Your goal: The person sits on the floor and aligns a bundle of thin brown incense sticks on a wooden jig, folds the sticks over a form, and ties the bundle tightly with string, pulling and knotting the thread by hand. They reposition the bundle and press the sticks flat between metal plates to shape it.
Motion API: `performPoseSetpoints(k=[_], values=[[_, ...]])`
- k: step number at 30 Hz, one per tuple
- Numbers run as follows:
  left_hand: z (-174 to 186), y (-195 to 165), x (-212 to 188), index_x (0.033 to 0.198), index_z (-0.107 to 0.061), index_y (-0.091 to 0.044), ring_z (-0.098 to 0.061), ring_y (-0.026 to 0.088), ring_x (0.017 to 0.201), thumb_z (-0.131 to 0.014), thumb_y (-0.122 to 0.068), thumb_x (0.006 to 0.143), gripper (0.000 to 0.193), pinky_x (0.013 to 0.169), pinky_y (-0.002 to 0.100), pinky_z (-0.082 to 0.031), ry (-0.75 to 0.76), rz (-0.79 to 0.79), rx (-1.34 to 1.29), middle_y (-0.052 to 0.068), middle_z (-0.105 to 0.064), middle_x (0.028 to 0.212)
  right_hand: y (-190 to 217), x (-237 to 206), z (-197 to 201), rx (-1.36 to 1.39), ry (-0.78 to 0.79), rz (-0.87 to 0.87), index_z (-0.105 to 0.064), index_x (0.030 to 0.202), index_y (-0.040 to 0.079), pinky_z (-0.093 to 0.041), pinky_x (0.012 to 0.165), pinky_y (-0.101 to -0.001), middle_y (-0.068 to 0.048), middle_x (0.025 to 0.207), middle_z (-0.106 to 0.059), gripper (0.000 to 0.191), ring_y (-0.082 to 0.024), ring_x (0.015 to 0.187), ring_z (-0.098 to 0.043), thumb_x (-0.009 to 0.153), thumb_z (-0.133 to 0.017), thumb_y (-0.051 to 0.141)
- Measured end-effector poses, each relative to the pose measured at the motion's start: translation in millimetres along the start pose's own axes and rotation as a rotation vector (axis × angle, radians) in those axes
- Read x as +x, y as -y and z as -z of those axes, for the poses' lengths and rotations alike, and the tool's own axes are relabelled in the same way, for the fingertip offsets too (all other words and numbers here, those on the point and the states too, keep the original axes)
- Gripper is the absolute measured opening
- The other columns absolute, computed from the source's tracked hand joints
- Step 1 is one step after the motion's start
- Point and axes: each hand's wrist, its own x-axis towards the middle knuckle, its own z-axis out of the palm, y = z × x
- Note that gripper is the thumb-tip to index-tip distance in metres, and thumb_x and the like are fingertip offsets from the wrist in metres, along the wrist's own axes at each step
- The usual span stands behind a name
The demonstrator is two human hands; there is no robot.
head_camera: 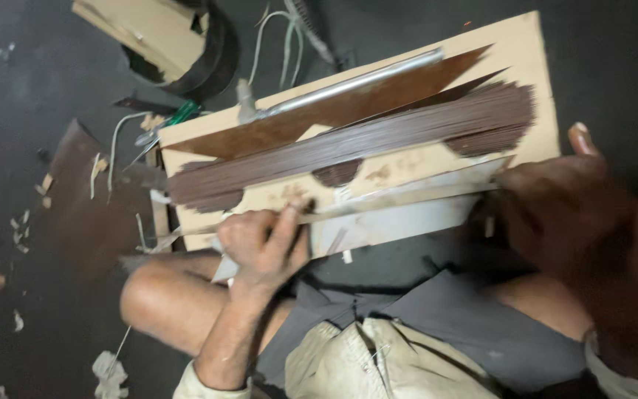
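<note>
My left hand and right hand pinch each end of the long metal strip lying along the board's near edge.

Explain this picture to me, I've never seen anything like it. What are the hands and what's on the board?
The one picture comes from a camera worn on a person's head, looking down at their lap and bare hands; they seem to sit on a dark floor. A pale board lies in front of them. On it are a bundle of thin dark sticks, a rusty pointed sheet and a metal rod. The left hand presses a long thin strip near the board's edge. The right hand, blurred, is at the strip's other end.
</note>
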Motion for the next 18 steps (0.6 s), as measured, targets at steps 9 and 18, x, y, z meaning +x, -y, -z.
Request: performPoseSetpoints(k=[9, 18], values=[[-30, -34, 41, 0.138, -0.065, -0.004, -0.056, 0.029, 0.09, -0.08, -0.002, 0.081, 0.059, 0.079, 0.044, -0.037, 0.148, 0.046, -0.096, 0.01, -0.062, 0.104, -34, -55, -41, 0.955, -0.29, -0.533, -0.066, 0.116, -0.003, -0.061, 0.084, -0.0284, -0.011, 0.104, -0.074, 0.012, -0.013, 0.096, -0.073, 0.104, -0.064, -0.001], [-53, -84, 122, 0.145, -0.056, 0.002, -0.054, 0.023, 0.081, -0.072, -0.004, 0.09, 0.058, 0.071, 0.039, -0.043, 0.386, -0.252, -0.319, 0.008, -0.057, 0.092, -43, -37, -59, 0.898, -0.45, -0.6, -0.068, 0.119, -0.002, -0.062, 0.079, -0.0257, -0.014, 0.107, -0.074, 0.015, -0.015, 0.087, -0.074, 0.104, -0.07, -0.001]])
